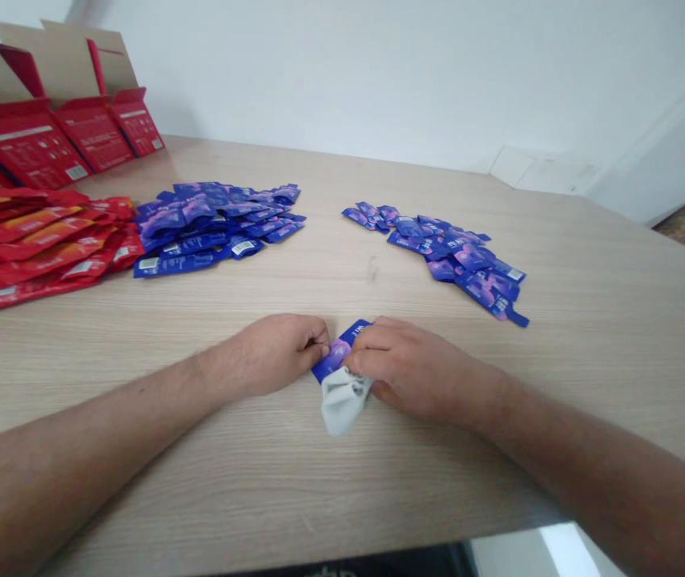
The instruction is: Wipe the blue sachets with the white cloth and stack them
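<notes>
A small blue and purple packet [340, 351] is between my hands near the front of the table. My left hand [285, 353] pinches its left edge between thumb and fingers. From the right, my right hand [417, 369] has its fingers closed over the packet's other side and also grips a light grey-white cloth [344, 399], which hangs below the packet toward me. The fingers of the right hand hide part of both the packet and the cloth.
A heap of blue packets [215, 220] lies back left, beside a pile of red packets [42, 244]. Open red cartons [35, 140] stand behind these. More blue packets [456, 256] spread across the back right. A white wall [366, 72] bounds the wooden table [246, 489].
</notes>
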`<state>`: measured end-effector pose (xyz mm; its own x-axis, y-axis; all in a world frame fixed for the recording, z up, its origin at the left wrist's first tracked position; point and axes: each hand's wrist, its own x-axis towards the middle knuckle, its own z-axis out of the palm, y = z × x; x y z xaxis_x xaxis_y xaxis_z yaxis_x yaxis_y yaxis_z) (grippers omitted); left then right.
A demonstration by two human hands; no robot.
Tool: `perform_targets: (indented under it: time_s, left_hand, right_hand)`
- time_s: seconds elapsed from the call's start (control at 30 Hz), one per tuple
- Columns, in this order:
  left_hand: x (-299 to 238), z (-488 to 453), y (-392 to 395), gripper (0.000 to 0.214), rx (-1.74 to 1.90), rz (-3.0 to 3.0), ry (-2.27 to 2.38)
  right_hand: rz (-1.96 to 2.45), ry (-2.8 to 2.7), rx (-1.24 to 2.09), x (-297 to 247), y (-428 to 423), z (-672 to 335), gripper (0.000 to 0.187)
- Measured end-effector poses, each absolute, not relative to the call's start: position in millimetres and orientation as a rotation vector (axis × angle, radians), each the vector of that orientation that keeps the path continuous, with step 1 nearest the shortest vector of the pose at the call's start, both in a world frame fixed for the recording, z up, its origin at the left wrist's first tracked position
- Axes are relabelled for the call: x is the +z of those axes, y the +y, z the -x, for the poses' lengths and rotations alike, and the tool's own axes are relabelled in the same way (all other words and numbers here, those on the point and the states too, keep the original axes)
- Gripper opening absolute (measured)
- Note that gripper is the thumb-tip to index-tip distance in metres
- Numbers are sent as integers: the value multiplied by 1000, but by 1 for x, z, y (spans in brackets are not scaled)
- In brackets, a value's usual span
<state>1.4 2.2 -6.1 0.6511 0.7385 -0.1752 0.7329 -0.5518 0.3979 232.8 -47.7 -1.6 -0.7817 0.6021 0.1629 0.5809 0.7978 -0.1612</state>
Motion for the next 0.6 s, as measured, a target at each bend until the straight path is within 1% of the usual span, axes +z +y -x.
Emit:
perform_targets:
  time_s: [0.07,0.2,0.27,0.4,0.47,0.6]
  left_hand:
    - [-6,-1,2,25,23,-2424,1152]
    - [-5,-1,2,24,37,-2432,1158]
    - [-6,-1,2,22,32,-2441,1156]
    - [-7,-1,3,24,18,-2452,1159]
    - [-7,-1,3,25,26,-2450,1156]
    - [-7,-1,3,24,14,-2450,1161]
  right_hand:
    - [987,-2757,153,-2,-45,-238,18]
    - [1200,-2599,21,-5,-35,-244,17]
    - [1148,-2622,33,-6,-38,-240,17]
    - [955,-2781,164,-2,-45,-236,16]
    - [1040,-2759,145,-1,-42,-240,17]
    - [1235,-2602,8,-4,-36,-243,15]
